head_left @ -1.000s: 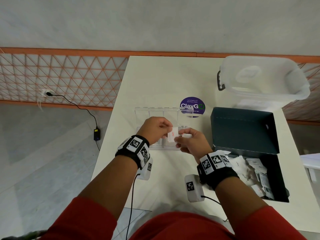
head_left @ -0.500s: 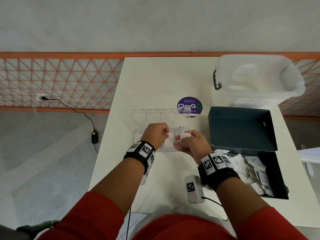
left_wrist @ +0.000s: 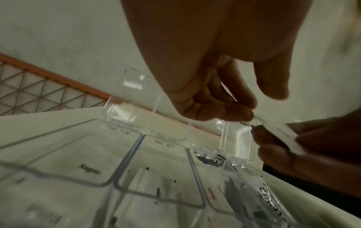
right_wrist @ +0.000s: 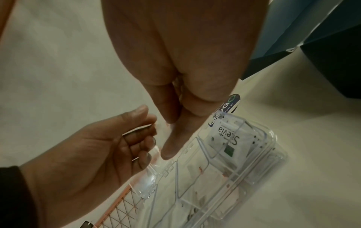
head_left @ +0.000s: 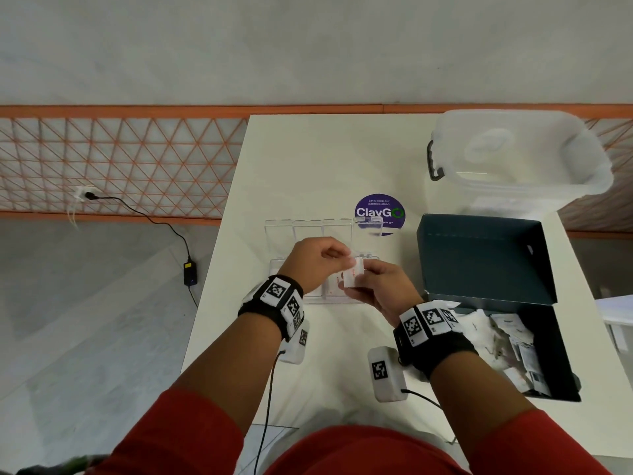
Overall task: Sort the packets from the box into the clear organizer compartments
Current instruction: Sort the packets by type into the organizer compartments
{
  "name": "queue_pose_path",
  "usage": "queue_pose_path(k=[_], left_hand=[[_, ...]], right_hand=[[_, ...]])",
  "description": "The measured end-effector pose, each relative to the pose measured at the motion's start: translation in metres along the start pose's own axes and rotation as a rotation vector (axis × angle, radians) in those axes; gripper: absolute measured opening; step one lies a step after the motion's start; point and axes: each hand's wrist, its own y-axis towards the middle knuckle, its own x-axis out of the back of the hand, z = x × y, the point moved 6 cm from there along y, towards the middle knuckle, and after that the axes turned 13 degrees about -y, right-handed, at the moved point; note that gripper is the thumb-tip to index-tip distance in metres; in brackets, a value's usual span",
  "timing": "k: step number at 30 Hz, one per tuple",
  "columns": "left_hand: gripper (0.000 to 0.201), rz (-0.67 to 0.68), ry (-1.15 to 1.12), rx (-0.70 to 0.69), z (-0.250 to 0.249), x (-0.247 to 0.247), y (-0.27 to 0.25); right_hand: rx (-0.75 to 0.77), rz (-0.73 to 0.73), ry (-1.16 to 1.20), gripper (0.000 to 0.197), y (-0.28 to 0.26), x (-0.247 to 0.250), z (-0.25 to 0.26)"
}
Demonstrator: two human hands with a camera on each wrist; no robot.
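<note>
A small white packet (head_left: 352,276) with red print hangs over the clear organizer (head_left: 308,231). My right hand (head_left: 359,286) pinches its lower part. My left hand (head_left: 344,258) pinches its top end, as the left wrist view shows: left hand (left_wrist: 246,114), packet (left_wrist: 281,132). The organizer's lids stand up at the back. Its compartments (left_wrist: 125,174) hold packets, one marked Sugar (left_wrist: 89,168); the right wrist view shows a Stevia packet (right_wrist: 228,137) in an end compartment. The open dark box (head_left: 486,258) on the right holds several white packets (head_left: 503,341).
A large clear lidded bin (head_left: 513,159) stands at the table's back right. A round purple sticker (head_left: 380,210) lies behind the organizer. The table's left edge (head_left: 219,255) drops to the floor, where a cable and adapter (head_left: 190,274) lie.
Half a second ago my left hand was down in the organizer with a packet. It has come up without it and taken the top of the packet in my right hand.
</note>
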Motion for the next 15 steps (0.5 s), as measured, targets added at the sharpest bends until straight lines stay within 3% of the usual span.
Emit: queue_pose_path(k=[3, 7, 11, 13, 15], left_hand=[[0.019, -0.007, 0.011, 0.027, 0.000, 0.003, 0.002], [0.021, -0.060, -0.069, 0.041, -0.002, 0.011, 0.002], [0.048, 0.144, 0.021, 0.078, -0.003, 0.000, -0.002], [0.038, 0.218, 0.123, 0.074, -0.004, -0.006, -0.002], [0.014, 0.196, 0.139, 0.057, -0.007, -0.007, 0.000]], right_hand=[[0.008, -0.030, 0.001, 0.017, 0.000, -0.002, 0.002], [0.010, -0.069, -0.003, 0.012, 0.000, 0.001, 0.003], [0.031, -0.179, -0.020, 0.018, 0.000, 0.012, 0.004], [0.074, -0.215, -0.051, 0.021, 0.001, 0.017, 0.007], [0.117, -0.219, -0.083, 0.020, 0.002, 0.018, 0.010]])
